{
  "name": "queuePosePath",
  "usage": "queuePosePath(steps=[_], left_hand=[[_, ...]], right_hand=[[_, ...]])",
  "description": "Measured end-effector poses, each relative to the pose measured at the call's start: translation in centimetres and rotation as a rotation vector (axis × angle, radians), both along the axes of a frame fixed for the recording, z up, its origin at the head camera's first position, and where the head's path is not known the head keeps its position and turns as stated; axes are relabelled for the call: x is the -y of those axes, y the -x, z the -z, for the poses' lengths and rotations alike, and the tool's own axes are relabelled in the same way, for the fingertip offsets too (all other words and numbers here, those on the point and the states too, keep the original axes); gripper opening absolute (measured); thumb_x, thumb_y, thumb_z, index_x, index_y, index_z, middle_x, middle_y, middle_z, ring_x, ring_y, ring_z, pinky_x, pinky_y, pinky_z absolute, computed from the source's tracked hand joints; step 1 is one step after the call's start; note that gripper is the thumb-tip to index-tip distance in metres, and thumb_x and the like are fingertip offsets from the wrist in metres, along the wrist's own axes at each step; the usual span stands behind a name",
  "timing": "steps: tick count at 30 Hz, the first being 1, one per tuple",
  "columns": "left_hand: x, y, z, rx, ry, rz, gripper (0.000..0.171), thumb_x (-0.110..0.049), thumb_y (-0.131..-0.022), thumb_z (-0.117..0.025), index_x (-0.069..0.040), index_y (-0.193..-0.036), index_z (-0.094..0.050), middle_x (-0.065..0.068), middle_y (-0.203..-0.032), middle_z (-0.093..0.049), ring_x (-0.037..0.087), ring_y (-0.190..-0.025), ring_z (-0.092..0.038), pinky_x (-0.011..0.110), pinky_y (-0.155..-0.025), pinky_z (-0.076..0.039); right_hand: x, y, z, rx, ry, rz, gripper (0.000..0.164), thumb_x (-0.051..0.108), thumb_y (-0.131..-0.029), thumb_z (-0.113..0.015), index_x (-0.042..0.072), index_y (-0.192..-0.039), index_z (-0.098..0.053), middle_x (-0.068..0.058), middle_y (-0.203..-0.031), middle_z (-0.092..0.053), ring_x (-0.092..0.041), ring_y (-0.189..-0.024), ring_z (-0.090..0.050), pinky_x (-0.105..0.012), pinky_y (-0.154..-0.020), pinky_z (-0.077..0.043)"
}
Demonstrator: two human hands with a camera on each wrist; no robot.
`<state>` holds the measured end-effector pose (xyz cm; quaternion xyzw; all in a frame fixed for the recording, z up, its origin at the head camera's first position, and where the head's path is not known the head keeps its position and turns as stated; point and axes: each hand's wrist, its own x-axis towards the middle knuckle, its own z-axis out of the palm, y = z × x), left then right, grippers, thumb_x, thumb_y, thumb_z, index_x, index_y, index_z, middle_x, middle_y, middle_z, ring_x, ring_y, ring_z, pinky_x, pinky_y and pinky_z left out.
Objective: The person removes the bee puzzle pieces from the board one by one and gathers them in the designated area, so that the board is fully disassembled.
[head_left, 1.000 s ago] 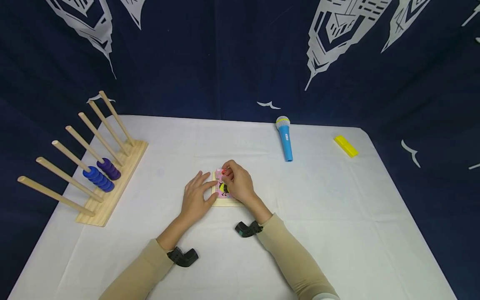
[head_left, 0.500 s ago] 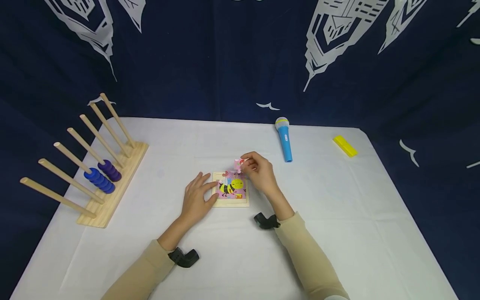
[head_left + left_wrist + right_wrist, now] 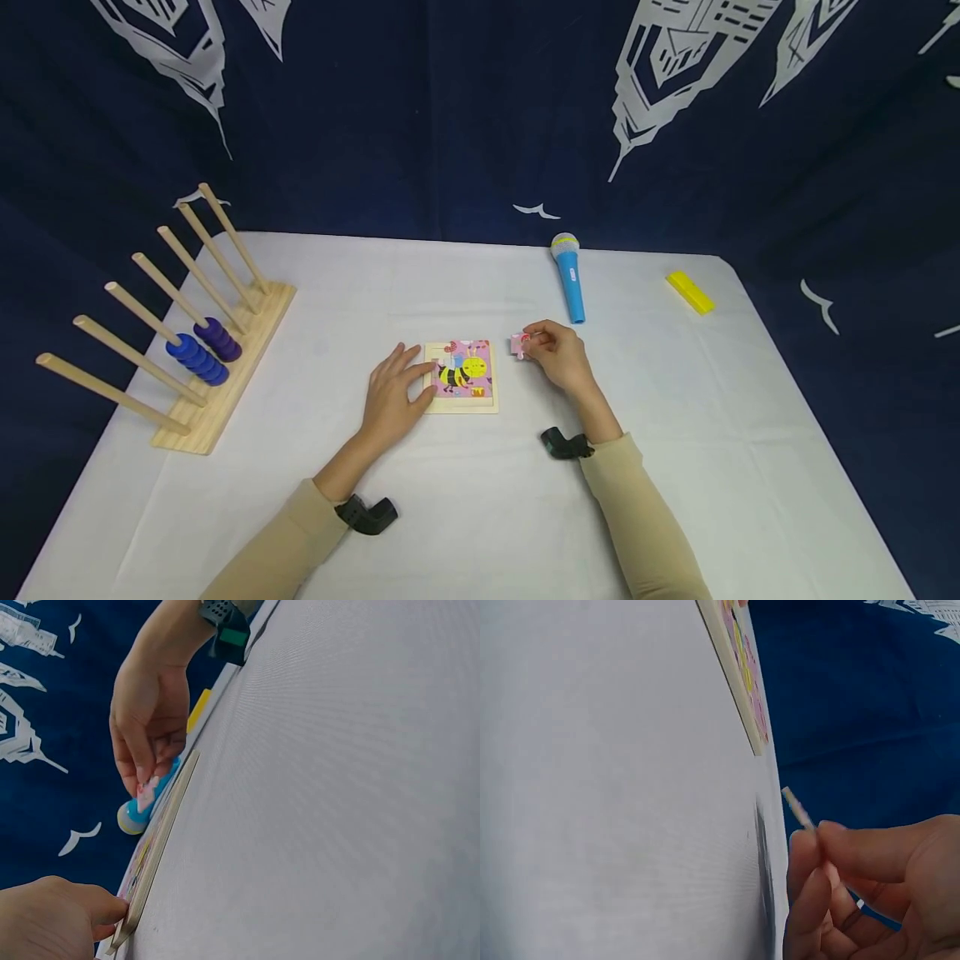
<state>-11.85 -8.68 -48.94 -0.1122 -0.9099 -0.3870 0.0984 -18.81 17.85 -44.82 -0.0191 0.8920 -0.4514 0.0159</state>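
In the head view a wooden jigsaw puzzle (image 3: 468, 385) with a bee picture on pink lies flat mid-table in its pale frame. My left hand (image 3: 392, 396) rests at its left edge, thumb and index finger touching the frame, the other fingers spread out. To the right of the puzzle, my right hand (image 3: 562, 357) pinches a small pink puzzle piece (image 3: 517, 345) between thumb and fingertips. The right wrist view shows this piece (image 3: 798, 808) edge-on, held off the table and apart from the frame.
A wooden bead rack (image 3: 251, 354) with upright pegs and blue and purple beads stands at the left. Behind the hands lie a blue toy microphone (image 3: 571, 283) and a yellow block (image 3: 691, 292). A dark blue patterned cloth (image 3: 480, 125) hangs beyond the table.
My right hand has lifted the pink piece off the puzzle and carried it to the right, away from the frame. The left hand has stayed at the puzzle's left edge.
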Motion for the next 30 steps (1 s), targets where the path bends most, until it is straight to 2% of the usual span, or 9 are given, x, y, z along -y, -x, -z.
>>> queuePosePath(steps=[4,10,14,22,30], left_hand=[[-0.1,0.1,0.0,0.010,-0.002,0.001,0.036,-0.013,-0.085,-0.073,-0.004,-0.119,-0.069,0.020,-0.145,-0.050,0.039,-0.144,-0.030,0.060,-0.115,-0.022],[-0.2,0.2,0.1,-0.013,0.003,0.002,0.035,-0.013,-0.084,-0.074,-0.004,-0.118,-0.070,0.021,-0.143,-0.051,0.040,-0.143,-0.033,0.060,-0.113,-0.025],[0.0,0.3,0.0,0.000,0.008,-0.001,0.036,-0.013,-0.085,-0.073,-0.005,-0.119,-0.069,0.020,-0.144,-0.050,0.039,-0.144,-0.031,0.059,-0.115,-0.023],[0.3,0.2,0.0,0.005,0.011,-0.003,0.036,-0.014,-0.084,-0.074,-0.004,-0.118,-0.069,0.020,-0.144,-0.050,0.040,-0.143,-0.031,0.061,-0.114,-0.024],[0.1,0.2,0.0,0.008,0.009,-0.006,0.036,-0.013,-0.084,-0.074,-0.005,-0.118,-0.069,0.020,-0.144,-0.050,0.040,-0.143,-0.032,0.060,-0.114,-0.024]], right_hand=[[-0.7,0.2,0.1,0.018,-0.028,0.005,0.022,0.001,-0.088,-0.066,0.000,-0.110,-0.068,-0.014,-0.089,-0.066,-0.010,-0.067,-0.060,-0.017,-0.059,-0.048],[-2.4,0.1,-0.5,0.038,0.004,0.028,0.022,0.001,-0.090,-0.064,-0.003,-0.112,-0.067,-0.017,-0.090,-0.066,-0.010,-0.069,-0.063,-0.016,-0.061,-0.051],[-3.4,0.1,-0.8,0.049,-0.009,0.031,0.023,0.002,-0.091,-0.064,-0.003,-0.113,-0.066,-0.018,-0.091,-0.066,-0.010,-0.069,-0.063,-0.015,-0.061,-0.051],[-4.0,0.4,-0.3,0.063,-0.127,0.036,0.023,0.005,-0.089,-0.068,-0.002,-0.111,-0.068,-0.013,-0.086,-0.068,-0.008,-0.067,-0.061,-0.019,-0.059,-0.049],[-3.9,0.4,0.1,-0.024,-0.237,0.061,0.021,0.007,-0.086,-0.069,-0.002,-0.105,-0.069,-0.013,-0.079,-0.068,-0.012,-0.061,-0.056,-0.022,-0.053,-0.043]])
